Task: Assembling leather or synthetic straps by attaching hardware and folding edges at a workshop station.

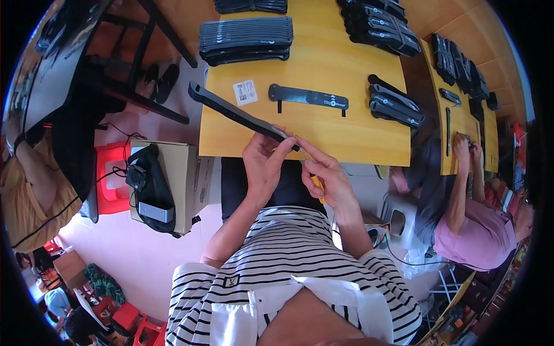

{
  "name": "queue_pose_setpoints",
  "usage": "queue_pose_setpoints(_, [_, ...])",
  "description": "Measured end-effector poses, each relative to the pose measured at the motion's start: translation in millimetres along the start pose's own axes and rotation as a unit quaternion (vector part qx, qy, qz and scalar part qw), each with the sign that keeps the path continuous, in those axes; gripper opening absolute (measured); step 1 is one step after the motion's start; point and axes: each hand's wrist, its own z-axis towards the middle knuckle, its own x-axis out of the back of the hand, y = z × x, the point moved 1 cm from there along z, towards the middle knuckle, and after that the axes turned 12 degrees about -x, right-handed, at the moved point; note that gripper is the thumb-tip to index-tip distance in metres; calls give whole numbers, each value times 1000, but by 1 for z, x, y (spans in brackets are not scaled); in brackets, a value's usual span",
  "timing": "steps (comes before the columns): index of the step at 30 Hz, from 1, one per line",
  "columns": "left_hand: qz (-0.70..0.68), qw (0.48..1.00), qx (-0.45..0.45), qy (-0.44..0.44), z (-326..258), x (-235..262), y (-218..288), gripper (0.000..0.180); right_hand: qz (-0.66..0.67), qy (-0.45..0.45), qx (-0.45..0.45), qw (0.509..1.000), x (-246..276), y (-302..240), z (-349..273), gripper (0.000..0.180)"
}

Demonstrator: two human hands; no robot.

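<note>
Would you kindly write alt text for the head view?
Left hand grips a long black handle part at a yellow table edge; right hand holds a yellow tool against its end. Stacked black parts lie beyond.

Both bare forearms rise from the striped sleeves at 6 o'clock and converge toward 12 o'clock. The left hand [262, 164] is raised with its back to the camera, fingers curled and thumb tip pinched in a closed grip. The right hand [329, 179], just beside it at 3 o'clock, is clenched, its index finger extended toward the left thumb.
</note>
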Motion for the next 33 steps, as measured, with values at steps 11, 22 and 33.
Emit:
queue_pose_setpoints(11, [73,992,-87,-62,-3,-3,-4,14,-31,49,28,998,-1,5,-1,43])
queue_pose_setpoints(22, [241,920,-282,-125,-4,-4,10,29,97,24,94,991,-14,23,8,44])
queue_pose_setpoints(33, [256,876,-367,-181,5,-3,11,29,121,78,140,980,-20,20,13,43])
